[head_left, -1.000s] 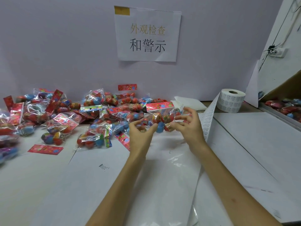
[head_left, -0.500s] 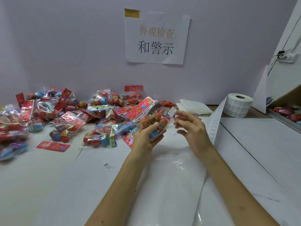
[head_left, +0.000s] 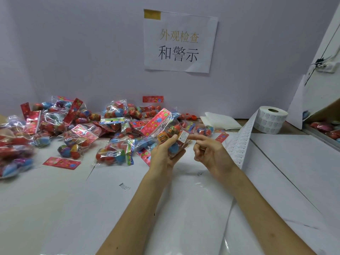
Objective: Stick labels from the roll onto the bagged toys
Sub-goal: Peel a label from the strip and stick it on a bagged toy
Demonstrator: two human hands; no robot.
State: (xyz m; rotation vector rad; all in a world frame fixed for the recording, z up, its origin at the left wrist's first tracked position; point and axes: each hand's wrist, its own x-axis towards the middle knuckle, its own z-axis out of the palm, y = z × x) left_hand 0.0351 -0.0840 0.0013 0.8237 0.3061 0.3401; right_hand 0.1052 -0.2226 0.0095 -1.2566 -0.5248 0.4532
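Left hand (head_left: 166, 153): palm-up, fingers gripping toy bag (head_left: 161, 124).
Right hand (head_left: 211, 153): beside toy bag, index straight toward its white label (head_left: 183, 137), others curled.

Table (head_left: 294, 172) w/ white paper cover. Ref: left hand (head_left: 165, 155) gripping a toy bag (head_left: 156, 122). Left of & behind grip: heap of bagged toys (head_left: 60, 129). Far left, a loose red card (head_left: 61, 162) lies flat. Right & behind: label roll (head_left: 270, 122) on its flat end, strip (head_left: 241, 142) running down just right of grip. Folded white sheets (head_left: 220, 120) betw. heap & roll. Clear film (head_left: 193, 208) below grip, nearer the person.
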